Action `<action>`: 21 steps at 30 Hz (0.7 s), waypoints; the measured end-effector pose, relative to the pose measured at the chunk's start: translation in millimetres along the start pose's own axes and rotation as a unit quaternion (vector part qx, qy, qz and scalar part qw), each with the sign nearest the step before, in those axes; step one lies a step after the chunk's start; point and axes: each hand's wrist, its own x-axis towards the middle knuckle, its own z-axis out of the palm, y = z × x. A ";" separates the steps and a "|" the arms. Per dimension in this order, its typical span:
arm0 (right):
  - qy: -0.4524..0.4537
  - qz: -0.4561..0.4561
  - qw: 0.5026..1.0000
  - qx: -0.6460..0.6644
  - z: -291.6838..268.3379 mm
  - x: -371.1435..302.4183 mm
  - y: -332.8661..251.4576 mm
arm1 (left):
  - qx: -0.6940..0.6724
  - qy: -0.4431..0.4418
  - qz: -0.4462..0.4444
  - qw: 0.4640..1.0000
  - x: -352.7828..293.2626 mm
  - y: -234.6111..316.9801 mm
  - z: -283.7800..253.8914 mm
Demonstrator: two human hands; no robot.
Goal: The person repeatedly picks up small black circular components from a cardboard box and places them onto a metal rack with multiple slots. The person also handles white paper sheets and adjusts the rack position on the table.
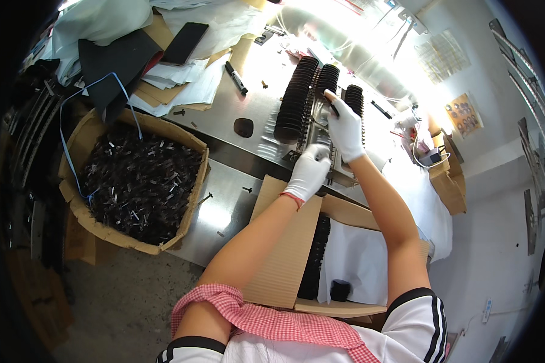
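Observation:
My right hand (pixel 347 130), in a white glove, reaches over a metal rack (pixel 318 128) between rows of dark lenses. Its fingers are closed round a thin dark piece (pixel 334 110), perhaps a lens seen edge-on. Nearer to me, my left hand (pixel 309 174), also gloved, is curled at the rack's near end; what its fingers hold, if anything, is hidden. Stacked lenses form a long row (pixel 295 100) on the left, a middle row (pixel 327 78) and a shorter right row (pixel 354 98). One loose dark lens (pixel 243 127) lies flat on the metal table.
A cardboard box (pixel 203 175) full of small dark parts stands at the left. Below my forearms is an open carton (pixel 278 254) with white paper inside. A black pen (pixel 236 78), a phone (pixel 186 43) and papers lie on the table (pixel 215 130). Small screws are scattered about.

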 end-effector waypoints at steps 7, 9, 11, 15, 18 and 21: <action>-0.277 -0.130 0.952 0.004 -73.8 -50.0 -29.8 | -0.415 0.056 -0.085 0.904 -13.1 33.3 19.0; -0.313 0.101 0.929 0.169 -76.2 -29.5 -5.2 | -0.404 0.054 -0.122 0.905 -12.4 29.6 20.0; -0.183 0.183 0.942 0.214 -50.7 -6.7 21.1 | -0.315 0.072 -0.096 0.942 -7.5 20.5 21.8; -0.035 0.270 0.938 0.215 7.3 47.3 71.3 | 0.104 0.048 0.012 0.993 0.9 -4.2 18.2; -0.068 0.269 0.938 0.206 30.6 67.2 103.5 | 0.231 0.066 0.115 0.964 1.9 -15.0 14.2; -0.095 0.255 0.929 0.251 41.6 77.0 124.0 | 0.252 0.051 0.108 0.960 5.4 -15.8 8.8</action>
